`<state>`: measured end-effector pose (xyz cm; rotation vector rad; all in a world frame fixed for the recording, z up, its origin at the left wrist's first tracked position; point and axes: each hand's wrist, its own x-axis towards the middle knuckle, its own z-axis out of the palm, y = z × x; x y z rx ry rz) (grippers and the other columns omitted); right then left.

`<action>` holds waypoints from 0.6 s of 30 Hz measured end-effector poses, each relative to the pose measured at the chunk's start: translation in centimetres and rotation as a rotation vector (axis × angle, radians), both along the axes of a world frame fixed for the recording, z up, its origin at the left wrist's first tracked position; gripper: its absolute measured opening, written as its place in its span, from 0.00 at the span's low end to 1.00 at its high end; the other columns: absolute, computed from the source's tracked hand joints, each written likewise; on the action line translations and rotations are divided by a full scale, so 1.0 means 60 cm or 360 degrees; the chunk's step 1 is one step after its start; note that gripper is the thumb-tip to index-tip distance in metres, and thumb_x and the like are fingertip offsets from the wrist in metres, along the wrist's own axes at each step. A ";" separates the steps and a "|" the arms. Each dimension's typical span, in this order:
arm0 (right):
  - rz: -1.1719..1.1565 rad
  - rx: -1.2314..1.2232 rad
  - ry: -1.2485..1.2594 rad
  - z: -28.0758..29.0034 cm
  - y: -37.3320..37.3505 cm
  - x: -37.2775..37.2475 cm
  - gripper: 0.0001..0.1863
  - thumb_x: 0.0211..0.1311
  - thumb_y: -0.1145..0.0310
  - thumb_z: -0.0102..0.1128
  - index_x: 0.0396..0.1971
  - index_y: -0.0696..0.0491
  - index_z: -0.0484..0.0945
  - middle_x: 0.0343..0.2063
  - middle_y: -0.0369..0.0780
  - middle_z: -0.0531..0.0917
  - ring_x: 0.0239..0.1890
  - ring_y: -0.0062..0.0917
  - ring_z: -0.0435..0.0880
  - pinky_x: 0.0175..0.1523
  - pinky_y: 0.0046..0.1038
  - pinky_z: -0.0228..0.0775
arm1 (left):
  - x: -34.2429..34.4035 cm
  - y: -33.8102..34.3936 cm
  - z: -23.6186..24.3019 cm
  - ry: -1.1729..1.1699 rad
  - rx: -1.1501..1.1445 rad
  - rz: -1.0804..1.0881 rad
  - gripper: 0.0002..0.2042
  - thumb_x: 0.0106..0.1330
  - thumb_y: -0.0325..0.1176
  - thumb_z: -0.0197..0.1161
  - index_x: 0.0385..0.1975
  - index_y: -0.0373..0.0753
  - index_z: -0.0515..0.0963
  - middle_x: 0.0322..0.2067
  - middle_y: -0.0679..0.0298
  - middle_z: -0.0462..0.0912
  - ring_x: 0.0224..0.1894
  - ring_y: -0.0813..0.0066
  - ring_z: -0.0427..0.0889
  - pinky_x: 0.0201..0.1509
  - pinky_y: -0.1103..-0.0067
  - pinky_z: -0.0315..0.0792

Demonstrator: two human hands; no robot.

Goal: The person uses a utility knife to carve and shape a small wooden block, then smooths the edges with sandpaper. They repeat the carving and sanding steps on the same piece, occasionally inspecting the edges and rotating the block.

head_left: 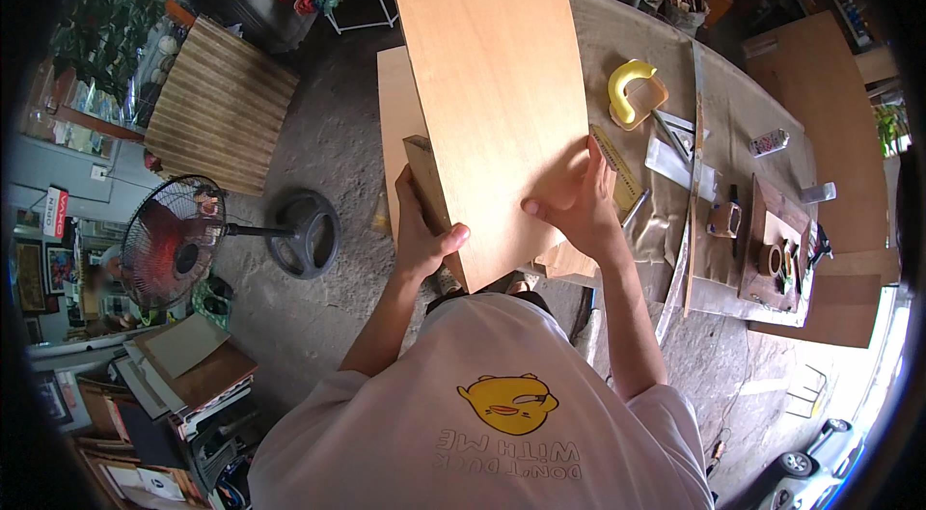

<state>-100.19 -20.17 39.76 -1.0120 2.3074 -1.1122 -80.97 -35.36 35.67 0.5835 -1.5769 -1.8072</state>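
Note:
In front of my chest I hold up a large, light-coloured plywood board (497,76), tilted, with its broad face toward me. My left hand (424,238) is closed around its lower left edge, the thumb lying at the near edge. Beside those fingers a narrow wooden piece (424,177) shows behind the board. My right hand (586,211) grips the right side, its thumb pressed on the face and its fingers at the edge. Another pale panel (390,100) shows behind on the left; whether it is joined to the board I cannot tell.
A cloth-covered workbench (666,37) on the right bears a yellow curved object (629,90), a set square (680,148), a long straightedge (694,182), a spray can (769,142) and a tape roll (771,259). To the left stand a fan (174,242) and stacked boards (188,360).

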 end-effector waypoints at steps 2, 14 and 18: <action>0.0005 -0.0053 -0.0016 0.000 0.002 0.000 0.76 0.36 0.42 0.84 0.71 0.66 0.37 0.67 0.63 0.52 0.74 0.53 0.51 0.75 0.47 0.53 | -0.001 0.003 -0.005 0.0019 -0.0034 -0.0003 0.64 0.43 0.55 0.80 0.70 0.31 0.39 0.61 0.46 0.61 0.66 0.54 0.64 0.67 0.60 0.64; -0.0080 -0.0150 0.0289 -0.025 0.018 0.013 0.73 0.35 0.44 0.84 0.71 0.66 0.43 0.60 0.60 0.63 0.64 0.51 0.64 0.67 0.46 0.61 | 0.008 0.005 -0.010 -0.0088 -0.0100 -0.0002 0.63 0.44 0.55 0.79 0.70 0.30 0.40 0.61 0.46 0.61 0.66 0.55 0.64 0.67 0.60 0.65; -0.0104 -0.0141 0.0211 -0.031 0.024 0.014 0.71 0.36 0.44 0.84 0.72 0.63 0.45 0.61 0.57 0.62 0.64 0.48 0.63 0.67 0.44 0.61 | 0.006 0.010 -0.005 -0.0063 -0.0037 -0.0058 0.63 0.44 0.55 0.79 0.70 0.30 0.39 0.61 0.46 0.61 0.66 0.55 0.64 0.66 0.60 0.65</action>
